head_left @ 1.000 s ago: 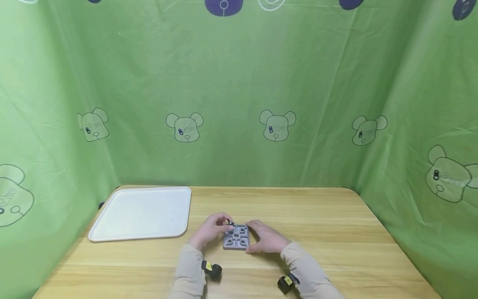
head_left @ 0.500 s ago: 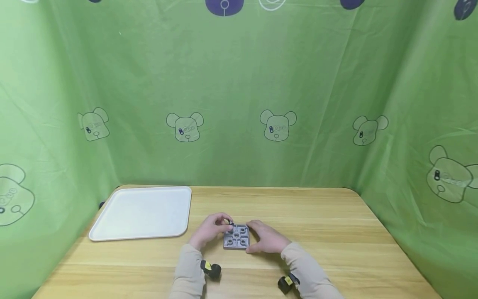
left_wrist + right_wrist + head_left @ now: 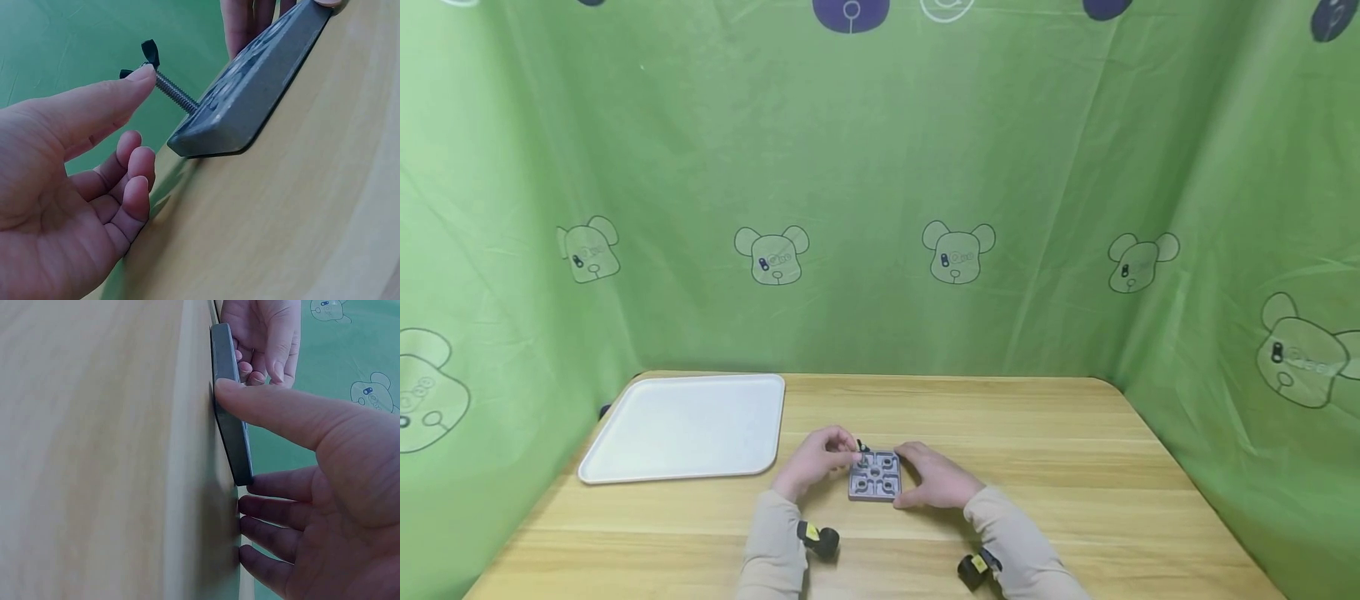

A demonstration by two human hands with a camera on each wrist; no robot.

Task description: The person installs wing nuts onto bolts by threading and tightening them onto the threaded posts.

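Observation:
A square grey metal plate (image 3: 875, 492) with round holes and raised ribs lies on the wooden table. A wing screw (image 3: 178, 95) with a black winged head and threaded shank stands in its far left corner. My left hand (image 3: 816, 461) has its thumb at the winged head; the index fingertip is hidden behind the thumb in the left wrist view. The other left fingers are loosely curled, away from the plate. My right hand (image 3: 938, 477) holds the plate's right side, thumb on the near edge and index finger at the far corner, as the right wrist view (image 3: 369, 462) shows.
A white tray (image 3: 688, 429) lies at the table's back left. Wooden tabletop (image 3: 1037, 433) surrounds the plate. Green cloth (image 3: 865, 325) with bear outlines hangs behind the table and on both sides. Black cameras (image 3: 976, 568) are strapped to both wrists.
My left hand has shifted slightly left, and more of the wing screw's black head shows in the head view. The right hand and plate have stayed still.

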